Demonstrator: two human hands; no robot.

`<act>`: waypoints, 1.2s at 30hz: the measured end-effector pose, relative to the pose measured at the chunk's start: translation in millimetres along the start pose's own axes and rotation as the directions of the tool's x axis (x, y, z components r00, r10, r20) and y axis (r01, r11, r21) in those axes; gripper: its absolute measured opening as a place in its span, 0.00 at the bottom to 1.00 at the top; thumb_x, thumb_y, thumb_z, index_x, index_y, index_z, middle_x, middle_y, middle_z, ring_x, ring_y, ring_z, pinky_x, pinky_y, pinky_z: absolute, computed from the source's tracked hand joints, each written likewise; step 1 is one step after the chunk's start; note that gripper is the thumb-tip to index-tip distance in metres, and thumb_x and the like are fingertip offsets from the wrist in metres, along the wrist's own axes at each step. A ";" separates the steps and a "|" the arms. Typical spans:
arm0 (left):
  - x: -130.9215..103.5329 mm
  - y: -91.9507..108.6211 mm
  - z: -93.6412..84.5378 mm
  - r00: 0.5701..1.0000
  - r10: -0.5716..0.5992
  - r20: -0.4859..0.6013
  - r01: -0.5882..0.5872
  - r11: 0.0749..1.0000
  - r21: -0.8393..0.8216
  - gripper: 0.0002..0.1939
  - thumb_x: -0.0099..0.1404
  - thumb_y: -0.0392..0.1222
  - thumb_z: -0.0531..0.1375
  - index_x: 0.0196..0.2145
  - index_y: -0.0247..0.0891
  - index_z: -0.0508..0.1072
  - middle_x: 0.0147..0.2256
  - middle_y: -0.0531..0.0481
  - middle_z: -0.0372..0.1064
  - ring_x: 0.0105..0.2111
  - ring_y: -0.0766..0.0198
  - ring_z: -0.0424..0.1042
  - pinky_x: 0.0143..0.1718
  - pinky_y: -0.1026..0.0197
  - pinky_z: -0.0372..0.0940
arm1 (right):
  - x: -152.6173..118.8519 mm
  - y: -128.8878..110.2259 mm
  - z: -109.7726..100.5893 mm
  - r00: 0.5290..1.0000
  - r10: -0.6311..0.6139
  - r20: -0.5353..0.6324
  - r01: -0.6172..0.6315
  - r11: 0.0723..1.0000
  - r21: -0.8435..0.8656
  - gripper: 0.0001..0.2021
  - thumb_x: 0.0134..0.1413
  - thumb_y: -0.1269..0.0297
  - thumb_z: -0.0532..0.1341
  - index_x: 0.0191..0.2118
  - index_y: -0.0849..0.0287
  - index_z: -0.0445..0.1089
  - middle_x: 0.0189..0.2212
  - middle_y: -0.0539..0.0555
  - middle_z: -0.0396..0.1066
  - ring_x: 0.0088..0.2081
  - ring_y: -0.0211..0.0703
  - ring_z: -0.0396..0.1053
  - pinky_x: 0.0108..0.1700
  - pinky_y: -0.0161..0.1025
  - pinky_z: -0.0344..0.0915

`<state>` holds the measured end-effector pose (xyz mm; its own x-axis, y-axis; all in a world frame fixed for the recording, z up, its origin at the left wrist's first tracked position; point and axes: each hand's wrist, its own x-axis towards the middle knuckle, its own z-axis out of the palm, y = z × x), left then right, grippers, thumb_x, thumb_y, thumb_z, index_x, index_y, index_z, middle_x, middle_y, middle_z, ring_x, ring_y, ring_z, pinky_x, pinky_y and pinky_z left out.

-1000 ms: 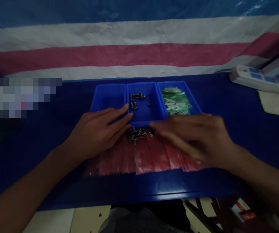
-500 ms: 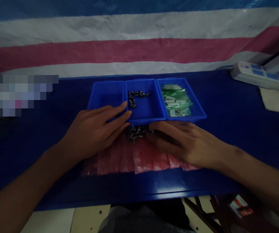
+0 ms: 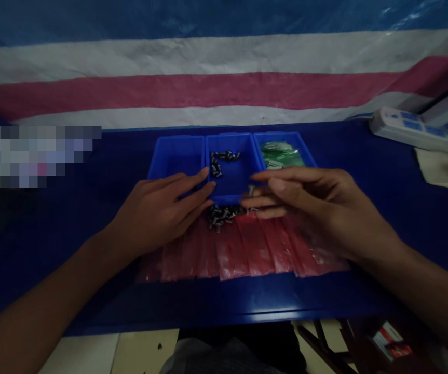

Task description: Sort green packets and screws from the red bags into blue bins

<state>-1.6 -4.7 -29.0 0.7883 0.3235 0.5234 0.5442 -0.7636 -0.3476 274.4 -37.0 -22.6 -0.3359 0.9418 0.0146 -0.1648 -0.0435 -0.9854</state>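
Blue middle bin (image 3: 236, 179) has some screws (image 3: 216, 169), pile (image 3: 219, 214) left outside by red bags (image 3: 260, 249); left hand (image 3: 159, 205) open, flat; right hand (image 3: 325, 202) near single screw (image 3: 250, 190), can't tell if gripped.

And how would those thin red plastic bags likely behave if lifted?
The thin red plastic bags look limp and creased, so they would probably sag. Their shiny highlights suggest a slippery film. The small dark metal screws heaped at their far edge could shift or roll.
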 end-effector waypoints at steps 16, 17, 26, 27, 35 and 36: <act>0.0 0.7 0.1 1.000 -0.010 0.000 0.010 1.000 -0.012 0.10 0.78 0.38 0.60 0.53 0.36 0.76 0.52 0.44 0.80 0.40 0.56 0.84 0.37 0.54 0.81 | -4.0 21.3 -2.5 0.691 -0.248 0.679 0.673 -0.124 -0.730 0.16 0.73 0.77 0.52 0.44 0.67 0.79 0.41 0.61 0.78 0.39 0.49 0.79 0.40 0.44 0.79; -0.5 0.6 0.4 1.000 -0.013 0.004 0.013 1.000 -0.009 0.10 0.78 0.39 0.60 0.53 0.36 0.77 0.52 0.44 0.80 0.40 0.57 0.84 0.37 0.55 0.81 | -3.7 20.4 -2.9 0.689 -0.253 0.679 0.674 -0.120 -0.729 0.15 0.73 0.77 0.52 0.43 0.67 0.78 0.41 0.61 0.78 0.40 0.49 0.79 0.40 0.44 0.79; 0.3 -0.9 -0.9 1.000 -0.003 0.001 0.003 1.000 0.012 0.10 0.78 0.40 0.60 0.52 0.36 0.78 0.52 0.45 0.81 0.39 0.56 0.84 0.36 0.56 0.81 | -4.3 12.2 -0.9 0.678 -0.420 0.603 0.704 0.137 -0.697 0.12 0.75 0.77 0.53 0.44 0.66 0.75 0.48 0.63 0.80 0.48 0.49 0.81 0.51 0.43 0.80; 0.5 -0.9 -1.1 1.000 -0.006 0.000 0.006 1.000 0.012 0.10 0.78 0.40 0.60 0.52 0.37 0.78 0.52 0.46 0.81 0.40 0.56 0.84 0.37 0.56 0.81 | -5.3 9.5 0.6 0.738 -0.443 0.509 0.651 0.271 -0.709 0.09 0.74 0.75 0.56 0.45 0.64 0.75 0.46 0.61 0.81 0.46 0.47 0.81 0.49 0.41 0.80; 1.5 0.3 0.7 1.000 -0.001 -0.003 0.001 1.000 -0.003 0.11 0.79 0.41 0.59 0.52 0.36 0.79 0.52 0.44 0.81 0.40 0.57 0.84 0.39 0.56 0.82 | 0.4 -1.9 2.8 0.999 -0.032 -0.021 0.030 0.996 -0.081 0.08 0.69 0.60 0.68 0.40 0.59 0.78 0.33 0.52 0.83 0.33 0.41 0.83 0.37 0.33 0.82; 1.8 0.5 0.7 1.000 -0.002 0.007 0.002 1.000 -0.003 0.11 0.79 0.41 0.59 0.52 0.36 0.79 0.52 0.43 0.80 0.40 0.57 0.84 0.39 0.56 0.82 | 0.5 -1.3 2.5 0.997 -0.065 -0.051 0.063 0.997 -0.048 0.07 0.70 0.61 0.67 0.45 0.59 0.79 0.38 0.53 0.84 0.39 0.43 0.84 0.44 0.37 0.83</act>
<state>0.3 -4.1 -28.7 0.7889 0.3291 0.5190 0.5452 -0.7646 -0.3438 272.1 -37.3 -20.9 -0.2767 0.9584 0.0701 -0.1412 0.0316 -0.9895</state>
